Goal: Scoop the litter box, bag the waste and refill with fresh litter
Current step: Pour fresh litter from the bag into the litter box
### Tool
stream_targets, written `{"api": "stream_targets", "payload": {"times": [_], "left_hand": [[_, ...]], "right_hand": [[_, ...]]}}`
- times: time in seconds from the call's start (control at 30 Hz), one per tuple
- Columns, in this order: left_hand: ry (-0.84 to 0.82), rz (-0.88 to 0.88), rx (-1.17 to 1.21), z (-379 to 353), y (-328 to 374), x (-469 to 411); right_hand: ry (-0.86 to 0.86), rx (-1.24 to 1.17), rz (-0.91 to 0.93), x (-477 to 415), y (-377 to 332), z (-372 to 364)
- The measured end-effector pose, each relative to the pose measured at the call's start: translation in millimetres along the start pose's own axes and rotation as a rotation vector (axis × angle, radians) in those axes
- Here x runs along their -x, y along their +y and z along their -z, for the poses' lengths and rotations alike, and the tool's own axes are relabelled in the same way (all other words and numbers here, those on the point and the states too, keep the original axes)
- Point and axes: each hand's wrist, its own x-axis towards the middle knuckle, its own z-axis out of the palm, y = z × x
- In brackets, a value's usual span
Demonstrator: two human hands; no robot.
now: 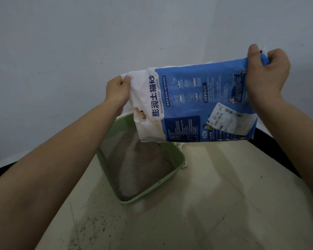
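Observation:
A blue and white bag of bentonite cat litter (188, 103) is held sideways in the air above a green litter box (177, 175) on the floor. My left hand (117, 91) grips the bag's white end, which tilts down over the box. My right hand (267, 73) grips the raised blue corner. Grey litter (143, 165) streams from the lower white end and piles up inside the box. The far part of the box is hidden behind the bag.
The box stands on cream floor tiles (206, 204) near a pale wall (98, 33) with a dark skirting strip. Scattered litter grains speckle the tiles (87, 228) in front of the box. A white shipping label (231, 118) is stuck on the bag.

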Motion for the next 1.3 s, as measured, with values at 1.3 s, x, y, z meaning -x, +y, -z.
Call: {"api": "stream_targets", "payload": {"times": [1.3], "left_hand": [[0.205, -0.170, -0.299, 49.5, -23.4, 17.1]], "right_hand": [[-0.078, -0.004, -0.030, 18.6, -16.4, -25.7]]}}
